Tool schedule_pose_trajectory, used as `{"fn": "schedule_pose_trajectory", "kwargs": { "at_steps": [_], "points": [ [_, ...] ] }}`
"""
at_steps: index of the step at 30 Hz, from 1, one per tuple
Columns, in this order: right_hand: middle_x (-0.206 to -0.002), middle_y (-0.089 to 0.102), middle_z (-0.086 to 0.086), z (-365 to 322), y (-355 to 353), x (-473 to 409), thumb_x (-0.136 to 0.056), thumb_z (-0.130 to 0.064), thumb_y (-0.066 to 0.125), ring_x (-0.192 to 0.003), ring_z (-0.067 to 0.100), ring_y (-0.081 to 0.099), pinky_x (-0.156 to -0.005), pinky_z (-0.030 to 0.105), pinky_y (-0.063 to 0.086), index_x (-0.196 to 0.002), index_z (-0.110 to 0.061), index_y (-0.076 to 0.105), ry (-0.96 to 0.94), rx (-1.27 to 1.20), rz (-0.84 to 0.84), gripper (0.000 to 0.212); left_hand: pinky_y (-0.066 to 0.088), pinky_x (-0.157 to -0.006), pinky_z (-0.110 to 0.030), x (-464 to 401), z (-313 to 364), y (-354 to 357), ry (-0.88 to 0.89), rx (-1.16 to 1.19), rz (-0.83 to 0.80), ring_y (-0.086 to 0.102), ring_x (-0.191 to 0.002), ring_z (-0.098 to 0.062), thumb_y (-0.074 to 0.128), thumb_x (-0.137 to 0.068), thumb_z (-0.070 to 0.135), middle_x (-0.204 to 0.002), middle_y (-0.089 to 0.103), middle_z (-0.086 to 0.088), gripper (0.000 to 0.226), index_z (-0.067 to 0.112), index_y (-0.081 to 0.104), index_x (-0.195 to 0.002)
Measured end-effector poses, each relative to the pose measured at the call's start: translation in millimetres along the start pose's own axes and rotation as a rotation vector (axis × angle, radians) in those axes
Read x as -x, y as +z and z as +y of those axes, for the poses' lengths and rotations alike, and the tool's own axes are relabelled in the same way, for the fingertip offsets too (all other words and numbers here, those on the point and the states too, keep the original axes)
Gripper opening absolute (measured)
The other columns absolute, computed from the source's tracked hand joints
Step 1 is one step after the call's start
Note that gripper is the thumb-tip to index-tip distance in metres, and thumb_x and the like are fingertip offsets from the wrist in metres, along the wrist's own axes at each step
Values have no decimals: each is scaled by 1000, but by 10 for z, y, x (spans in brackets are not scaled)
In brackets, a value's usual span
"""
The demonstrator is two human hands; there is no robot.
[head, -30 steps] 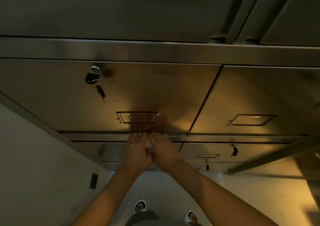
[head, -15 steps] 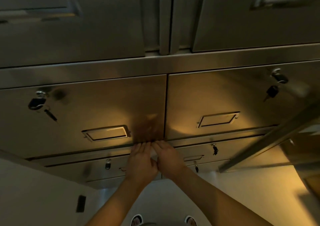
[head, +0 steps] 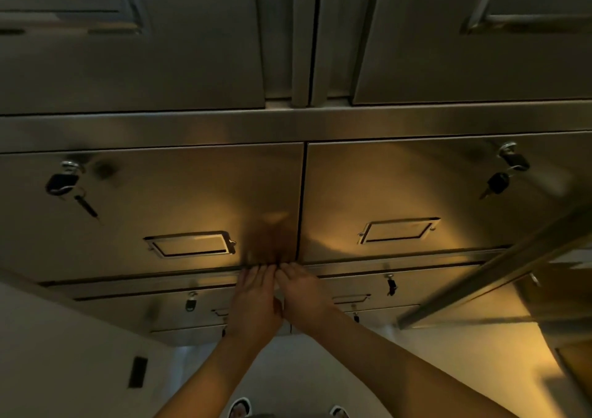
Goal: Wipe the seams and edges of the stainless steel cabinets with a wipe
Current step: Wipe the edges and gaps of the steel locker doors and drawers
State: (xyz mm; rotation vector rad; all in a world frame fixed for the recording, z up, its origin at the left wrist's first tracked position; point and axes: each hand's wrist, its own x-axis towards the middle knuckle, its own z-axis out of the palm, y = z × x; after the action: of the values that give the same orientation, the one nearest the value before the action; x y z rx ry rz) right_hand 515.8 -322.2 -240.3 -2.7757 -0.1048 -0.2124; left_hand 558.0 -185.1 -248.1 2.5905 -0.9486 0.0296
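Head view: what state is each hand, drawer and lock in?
left hand: fingers straight, pressed at the seam
right hand: fingers straight, beside the left
left drawer: closed
right drawer: closed
left lock: key inserted
right lock: key inserted
wipe: hidden

Drawer fronts lie flat and passable along the horizontal seam [head: 192, 271], save for protruding keys [head: 69, 183] at left, keys [head: 506, 174] at right, and a slanted metal bar [head: 499, 267] crossing the right side.
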Motion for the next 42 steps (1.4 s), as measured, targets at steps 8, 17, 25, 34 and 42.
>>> {"fn": "schedule_pose_trajectory", "kwargs": {
  "at_steps": [8,17,25,34,42],
  "points": [
    [-97,73,10,-201,76,-89,-56,-24,89,-87,27,69,-83,32,59,-101,-7,73,-16,79,-37,51,39,-117,-45,41,-260,-64,15,-8,21,65,-117,-19,82,-60,13,-122,71,-1,70,14,67,-129],
    [-114,68,15,-728,241,-415,-61,-34,91,-102,32,64,-96,39,56,-119,-5,67,-60,99,-174,69,27,-117,-42,233,-924,-247,-21,41,49,69,-116,-29,65,-59,8,-124,72,-11,70,6,68,-128],
    [-122,62,25,-1277,418,-738,-76,-11,77,-109,42,58,-101,45,50,-129,5,60,-66,-5,-172,57,15,-125,-33,426,-1560,-446,-29,142,143,57,-123,-21,58,-75,5,-129,69,-9,61,8,63,-135],
    [-115,64,25,-1814,664,-1058,-72,-7,71,-99,42,61,-94,43,52,-124,6,63,-125,-48,-188,54,31,-114,-39,609,-2113,-601,-53,130,336,52,-117,-22,47,-72,4,-121,72,-16,57,1,69,-124],
    [-142,52,22,-2374,867,-1421,-83,-9,67,-128,39,49,-114,41,38,-149,3,44,-142,-7,-277,71,47,-109,-58,800,-2713,-792,-187,144,290,62,-120,-32,45,-72,5,-128,68,-15,62,3,66,-131]
  ]
}}
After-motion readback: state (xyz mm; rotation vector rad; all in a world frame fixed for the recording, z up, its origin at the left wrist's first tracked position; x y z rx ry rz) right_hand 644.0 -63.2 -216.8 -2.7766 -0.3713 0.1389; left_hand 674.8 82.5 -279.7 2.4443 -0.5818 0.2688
